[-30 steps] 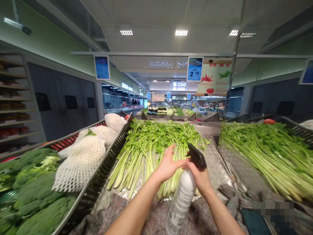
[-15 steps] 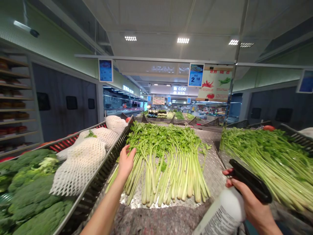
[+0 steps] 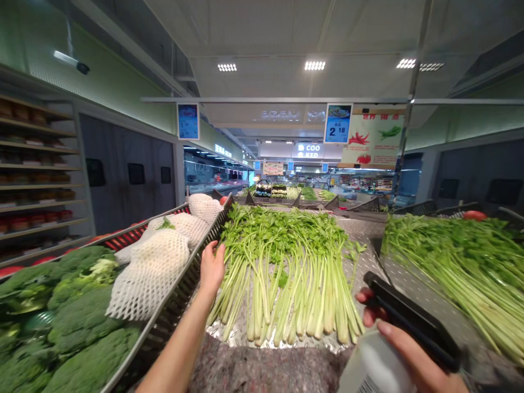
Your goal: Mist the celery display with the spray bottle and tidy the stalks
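Note:
A wide layer of celery (image 3: 286,273) lies on a metal tread-plate shelf (image 3: 360,226), leaves toward the back and stalk ends toward me. At its left edge is my left hand (image 3: 213,266), open, thumb and fingers apart, beside the leaves and upper stalks; whether it touches them I cannot tell. My right hand (image 3: 409,349) grips a white spray bottle (image 3: 374,363) with a black trigger head (image 3: 409,314), in front of the celery's right end. The nozzle points forward and left. The bottle's lower part is out of view.
Left of the celery, a black slatted crate wall (image 3: 172,295) borders broccoli (image 3: 85,322) and items in white foam nets (image 3: 151,273). A mirror-like panel on the right shows celery (image 3: 450,262). Price signs (image 3: 338,124) hang from a rail above.
My view has turned slightly left, shifting the scene rightward. The spray bottle and my right hand have moved left and a little lower. My left hand stays by the celery's left edge.

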`<state>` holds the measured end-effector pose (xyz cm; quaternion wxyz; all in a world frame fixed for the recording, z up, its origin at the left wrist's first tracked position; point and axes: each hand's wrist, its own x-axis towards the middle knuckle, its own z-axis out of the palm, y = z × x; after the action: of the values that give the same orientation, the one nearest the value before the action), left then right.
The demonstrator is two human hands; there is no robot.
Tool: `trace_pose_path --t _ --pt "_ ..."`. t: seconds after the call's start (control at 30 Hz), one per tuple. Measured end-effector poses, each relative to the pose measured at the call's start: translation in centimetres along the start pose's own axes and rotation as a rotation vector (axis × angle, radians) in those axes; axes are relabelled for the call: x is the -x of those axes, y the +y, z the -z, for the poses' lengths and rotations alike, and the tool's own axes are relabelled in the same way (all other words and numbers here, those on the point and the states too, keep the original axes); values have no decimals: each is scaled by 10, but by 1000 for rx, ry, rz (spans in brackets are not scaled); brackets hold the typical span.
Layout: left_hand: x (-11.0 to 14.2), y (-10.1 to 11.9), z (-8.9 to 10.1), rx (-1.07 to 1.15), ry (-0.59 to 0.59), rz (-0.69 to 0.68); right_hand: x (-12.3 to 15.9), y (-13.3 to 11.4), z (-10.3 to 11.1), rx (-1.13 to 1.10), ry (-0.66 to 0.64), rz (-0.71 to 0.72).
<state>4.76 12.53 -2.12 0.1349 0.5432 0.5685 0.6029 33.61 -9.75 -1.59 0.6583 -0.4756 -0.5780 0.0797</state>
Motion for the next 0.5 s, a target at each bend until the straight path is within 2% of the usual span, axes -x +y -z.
trace_pose_path --t 0.13,0.33,0.5 --pt "1 1 -1 -14 5 -15 -5 -11 -29 -112 -115 -18" --pt "-1 -2 -1 -19 19 -67 -4 -3 -65 -153 -220 -21" --pt "-4 -4 4 -9 63 -128 6 -4 -83 -176 -358 5"
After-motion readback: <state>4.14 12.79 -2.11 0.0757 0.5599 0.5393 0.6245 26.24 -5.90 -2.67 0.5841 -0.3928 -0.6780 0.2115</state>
